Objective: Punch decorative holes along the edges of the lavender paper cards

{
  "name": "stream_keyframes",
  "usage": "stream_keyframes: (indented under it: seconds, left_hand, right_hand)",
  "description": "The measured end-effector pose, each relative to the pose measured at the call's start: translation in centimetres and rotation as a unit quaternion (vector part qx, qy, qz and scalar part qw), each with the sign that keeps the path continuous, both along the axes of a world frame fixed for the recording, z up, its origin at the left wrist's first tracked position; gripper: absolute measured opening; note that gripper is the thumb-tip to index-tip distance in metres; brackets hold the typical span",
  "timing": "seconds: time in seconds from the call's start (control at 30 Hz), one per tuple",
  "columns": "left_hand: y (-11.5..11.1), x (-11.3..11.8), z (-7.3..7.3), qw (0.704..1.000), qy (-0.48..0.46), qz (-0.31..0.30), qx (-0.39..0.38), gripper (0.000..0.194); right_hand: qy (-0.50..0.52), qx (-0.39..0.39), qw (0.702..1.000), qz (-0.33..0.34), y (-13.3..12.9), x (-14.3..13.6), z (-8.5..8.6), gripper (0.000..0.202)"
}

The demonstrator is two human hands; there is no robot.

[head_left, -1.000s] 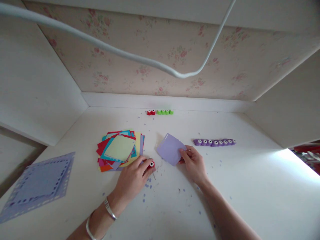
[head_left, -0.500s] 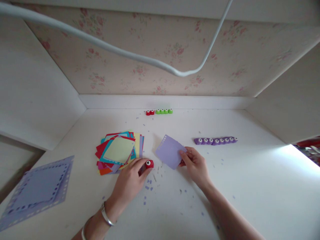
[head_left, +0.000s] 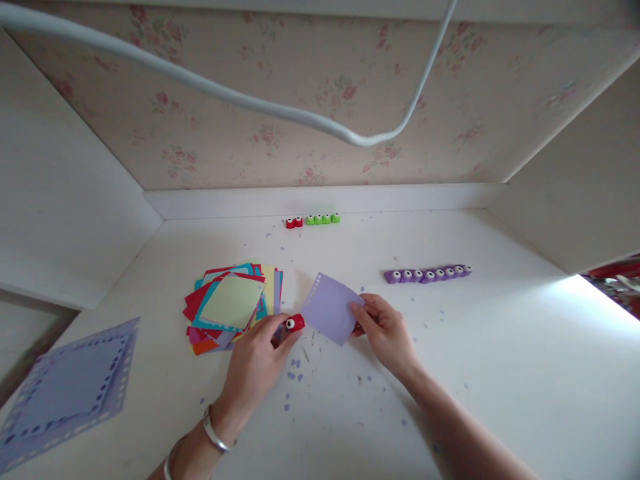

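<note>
A small red craft punch with a white button is gripped between the thumb and fingers of my left hand. My right hand pinches a square of purple paper by its right corner. Small holes run along the upper-left edge of that sheet. The punch is at the sheet's lower-left side; whether the paper sits inside its slot I cannot tell. Tiny purple paper bits lie on the white table below the hands.
A pile of coloured paper squares lies beside my left hand. Purple sheets with punched borders are at far left. Several purple punches form a row at right. Red punches and green punches stand near the back wall.
The purple paper has shifted a little left and down relative to the table, closer to the red punch. The punch has turned slightly in my left hand. The whole view has moved a bit.
</note>
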State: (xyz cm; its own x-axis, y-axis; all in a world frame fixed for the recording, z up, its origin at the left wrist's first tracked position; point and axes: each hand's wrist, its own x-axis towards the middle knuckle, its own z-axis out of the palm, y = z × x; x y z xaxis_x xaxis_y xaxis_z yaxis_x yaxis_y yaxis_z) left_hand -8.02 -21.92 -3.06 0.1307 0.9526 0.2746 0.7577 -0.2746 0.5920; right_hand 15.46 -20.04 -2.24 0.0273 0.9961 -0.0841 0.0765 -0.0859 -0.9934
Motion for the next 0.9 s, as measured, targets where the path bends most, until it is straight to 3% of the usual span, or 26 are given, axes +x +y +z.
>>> stream_keyframes:
  seconds: [0.9]
  left_hand:
    - [0.08,0.12,-0.06,1.0,0.016,-0.004,0.01,0.024]
  right_hand:
    - [-0.025,0.007,1.0,0.008,-0.09,0.26,-0.65,0.03]
